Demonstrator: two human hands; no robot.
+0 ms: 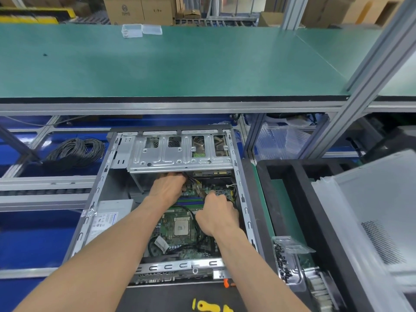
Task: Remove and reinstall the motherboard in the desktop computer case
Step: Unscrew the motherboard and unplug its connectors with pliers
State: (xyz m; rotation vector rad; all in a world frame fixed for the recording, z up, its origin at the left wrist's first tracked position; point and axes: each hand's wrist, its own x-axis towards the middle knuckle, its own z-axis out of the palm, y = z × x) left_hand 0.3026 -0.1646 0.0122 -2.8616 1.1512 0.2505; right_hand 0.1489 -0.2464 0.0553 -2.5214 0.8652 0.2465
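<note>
The motherboard (pixel 180 230) is seated flat in the floor of the open computer case (pixel 238 176), with its bare processor socket (pixel 181 226) visible just nearer the person than both hands. The left hand (pixel 167 188) is reached in under the edge of the drive cage (pixel 180 154), its fingers curled out of sight around what appears to be a cable bundle or connector; exactly what is held cannot be told. The right hand (pixel 216 216) is clenched, fingers curled tight at the board's far right corner, seemingly pinching a small plug or wire, though the held part is hidden by the knuckles.

The step in hand is judged to be the freeing of cables from the board's far edge. It would be done well if each connector were gripped by its housing, not by its wires, and drawn straight off its header. Any latch should be pressed first. The board should be steadied beside the grip so that it is not flexed. The loose black cable (pixel 198 224) looping just nearer than the right hand should be kept away from the socket.

A tray of screws (pixel 284 262) lies to the right of the right forearm, outside the case, and a yellow-handled tool (pixel 208 306) lies nearer the person, between the forearms.
</note>
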